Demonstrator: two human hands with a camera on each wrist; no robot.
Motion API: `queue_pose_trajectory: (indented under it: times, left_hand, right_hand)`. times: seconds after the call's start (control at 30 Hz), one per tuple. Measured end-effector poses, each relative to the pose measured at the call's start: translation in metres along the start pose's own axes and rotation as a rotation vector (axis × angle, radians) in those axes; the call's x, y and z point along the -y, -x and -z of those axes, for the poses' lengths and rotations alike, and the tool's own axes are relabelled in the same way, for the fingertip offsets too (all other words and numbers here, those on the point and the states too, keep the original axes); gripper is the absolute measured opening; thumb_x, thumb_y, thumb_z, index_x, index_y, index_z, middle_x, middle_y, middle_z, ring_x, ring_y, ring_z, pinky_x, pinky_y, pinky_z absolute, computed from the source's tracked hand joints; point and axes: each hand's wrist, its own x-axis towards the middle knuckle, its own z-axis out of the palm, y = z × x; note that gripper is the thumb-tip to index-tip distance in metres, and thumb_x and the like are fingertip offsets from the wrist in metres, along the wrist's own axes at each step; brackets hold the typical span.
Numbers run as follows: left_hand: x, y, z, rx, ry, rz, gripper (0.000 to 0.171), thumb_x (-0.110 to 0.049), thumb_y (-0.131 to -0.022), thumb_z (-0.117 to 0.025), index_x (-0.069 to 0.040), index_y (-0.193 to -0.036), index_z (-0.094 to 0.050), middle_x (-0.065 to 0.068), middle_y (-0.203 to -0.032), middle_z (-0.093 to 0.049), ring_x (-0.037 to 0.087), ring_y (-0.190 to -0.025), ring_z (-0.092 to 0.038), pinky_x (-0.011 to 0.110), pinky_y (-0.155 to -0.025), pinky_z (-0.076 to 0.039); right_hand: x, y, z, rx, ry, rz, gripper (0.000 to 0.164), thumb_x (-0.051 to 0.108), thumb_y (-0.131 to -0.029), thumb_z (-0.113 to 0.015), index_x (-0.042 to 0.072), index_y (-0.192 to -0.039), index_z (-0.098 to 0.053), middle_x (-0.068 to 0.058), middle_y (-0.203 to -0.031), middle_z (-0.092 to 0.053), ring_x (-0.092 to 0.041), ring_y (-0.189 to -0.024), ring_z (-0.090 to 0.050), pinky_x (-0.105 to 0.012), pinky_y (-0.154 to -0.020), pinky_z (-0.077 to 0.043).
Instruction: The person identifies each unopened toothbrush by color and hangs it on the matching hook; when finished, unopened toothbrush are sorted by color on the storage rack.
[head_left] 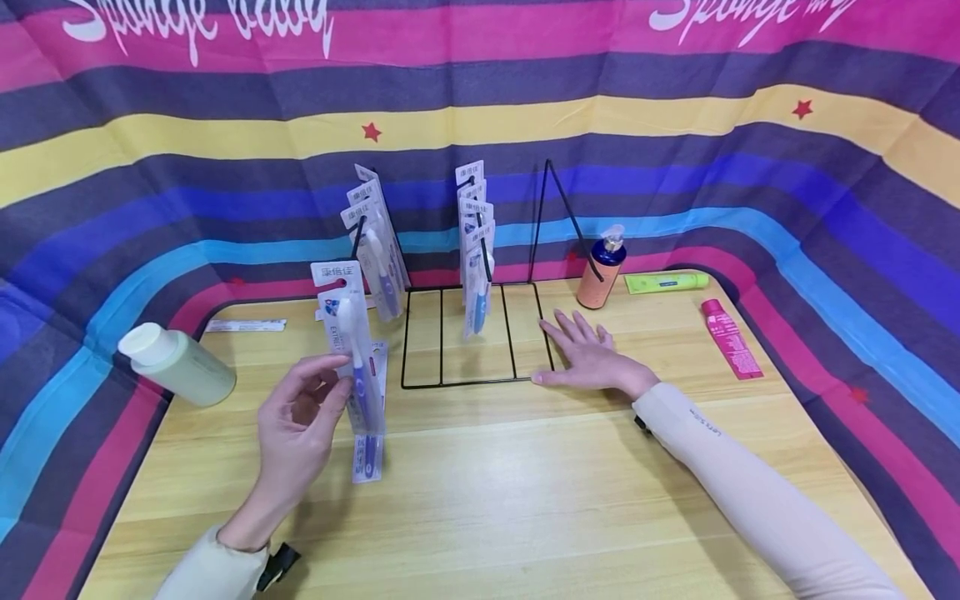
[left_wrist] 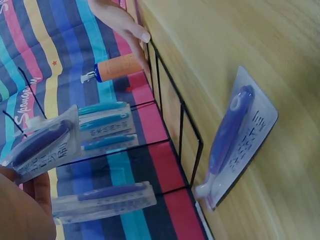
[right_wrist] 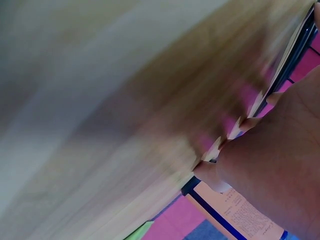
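Between thumb and fingers, my left hand (head_left: 300,417) pinches a packaged purple toothbrush (head_left: 358,375), raised in front of the black wire rack (head_left: 472,383). Another packaged purple toothbrush (left_wrist: 232,135) lies on the table below it. Several packaged purple toothbrushes (head_left: 384,271) hang from the rack's left hook, and several packaged blue toothbrushes (head_left: 478,275) from its middle hook. The right prong bears nothing. My right hand (head_left: 588,354) rests with spread fingers at the right end of the rack's base; in the right wrist view its palm (right_wrist: 280,165) hides part of the rack.
Behind the right hand stands an orange pump bottle (head_left: 596,279). A green tube (head_left: 666,282) and a pink tube (head_left: 731,340) lie to the right. On the left are a pale green bottle (head_left: 183,367), tilted in view, and a flat white packet (head_left: 246,325). Striped cloth (head_left: 300,137) surrounds the table.
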Motion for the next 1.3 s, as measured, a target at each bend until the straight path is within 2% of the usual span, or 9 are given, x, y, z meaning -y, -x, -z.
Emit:
queue_pose_trajectory:
  times: [0.07, 0.23, 0.37, 0.57, 0.7, 0.9, 1.13, 1.23, 1.3]
  left_hand:
    - [0.003, -0.001, -0.001, 0.002, -0.007, 0.009, 0.039, 0.033, -0.091, -0.056, 0.021, -0.127, -0.063, 0.014, -0.114, -0.072, 0.019, -0.089, -0.060, 0.021, -0.077, -0.054]
    - [0.009, -0.005, -0.001, -0.012, -0.129, 0.053, 0.036, 0.026, -0.096, -0.059, 0.017, -0.131, -0.065, 0.013, -0.111, -0.070, 0.019, -0.090, -0.059, 0.020, -0.077, -0.054]
    - [0.017, -0.013, -0.004, 0.003, -0.202, 0.105, 0.039, 0.022, -0.099, -0.060, 0.014, -0.137, -0.064, 0.013, -0.125, -0.070, 0.021, -0.101, -0.062, 0.024, -0.089, -0.055]
    - [0.033, -0.035, -0.009, 0.026, -0.272, 0.154, 0.042, 0.012, -0.100, -0.064, 0.006, -0.142, -0.064, 0.010, -0.139, -0.067, 0.026, -0.113, -0.054, 0.033, -0.096, -0.042]
    - [0.046, -0.046, -0.007, 0.016, -0.265, 0.188, 0.040, 0.009, -0.102, -0.064, 0.005, -0.141, -0.064, 0.007, -0.139, -0.067, 0.028, -0.115, -0.053, 0.032, -0.095, -0.041]
    - [0.064, -0.056, 0.000, 0.022, -0.158, 0.166, 0.036, 0.014, -0.102, -0.061, 0.015, -0.138, -0.060, 0.003, -0.135, -0.068, 0.032, -0.115, -0.053, 0.028, -0.093, -0.045]
    - [0.074, -0.051, 0.014, 0.026, -0.068, 0.113, 0.036, 0.017, -0.100, -0.058, 0.018, -0.136, -0.059, 0.008, -0.137, -0.066, 0.029, -0.122, -0.055, 0.027, -0.094, -0.050]
    - [0.072, -0.042, 0.018, -0.016, -0.111, 0.156, 0.034, 0.015, -0.101, -0.061, 0.018, -0.134, -0.061, 0.012, -0.132, -0.068, 0.030, -0.118, -0.057, 0.027, -0.093, -0.050]
    - [0.070, -0.033, 0.020, -0.052, -0.176, 0.233, 0.032, 0.011, -0.102, -0.063, 0.014, -0.135, -0.063, 0.012, -0.127, -0.070, 0.028, -0.114, -0.060, 0.027, -0.091, -0.050]
  right_hand:
    - [0.000, -0.001, 0.000, 0.000, -0.004, 0.001, 0.110, 0.076, -0.098, -0.063, 0.019, -0.177, -0.013, -0.014, -0.182, 0.003, -0.044, -0.164, 0.011, -0.077, -0.122, 0.005]
    - [0.001, -0.003, 0.000, 0.004, -0.007, 0.002, 0.110, 0.076, -0.098, -0.063, 0.019, -0.177, -0.011, -0.014, -0.182, 0.004, -0.045, -0.164, 0.011, -0.076, -0.122, 0.007]
    - [0.001, -0.002, 0.001, 0.001, -0.006, -0.002, 0.110, 0.076, -0.098, -0.062, 0.020, -0.178, -0.011, -0.013, -0.183, 0.004, -0.044, -0.164, 0.011, -0.075, -0.123, 0.007]
    - [-0.002, -0.001, 0.000, -0.006, 0.001, -0.005, 0.111, 0.079, -0.097, -0.061, 0.021, -0.178, -0.011, -0.012, -0.183, 0.004, -0.043, -0.165, 0.012, -0.075, -0.123, 0.006]
    - [-0.002, -0.002, 0.000, -0.005, -0.003, 0.002, 0.111, 0.078, -0.097, -0.062, 0.021, -0.178, -0.012, -0.013, -0.182, 0.004, -0.043, -0.164, 0.012, -0.076, -0.122, 0.007]
    - [-0.003, -0.002, -0.002, -0.003, 0.002, -0.003, 0.111, 0.079, -0.097, -0.062, 0.021, -0.178, -0.011, -0.013, -0.183, 0.004, -0.043, -0.165, 0.012, -0.076, -0.123, 0.006]
    - [-0.003, -0.002, -0.003, -0.003, 0.001, -0.009, 0.112, 0.080, -0.097, -0.061, 0.022, -0.178, -0.010, -0.011, -0.183, 0.004, -0.042, -0.165, 0.011, -0.074, -0.124, 0.006]
    - [-0.003, -0.001, -0.003, -0.008, -0.005, -0.004, 0.111, 0.078, -0.097, -0.062, 0.021, -0.178, -0.011, -0.012, -0.183, 0.004, -0.043, -0.165, 0.011, -0.075, -0.123, 0.006]
    - [-0.003, -0.001, -0.003, -0.010, -0.003, -0.004, 0.111, 0.078, -0.097, -0.062, 0.020, -0.178, -0.012, -0.013, -0.183, 0.003, -0.043, -0.165, 0.011, -0.075, -0.123, 0.006]
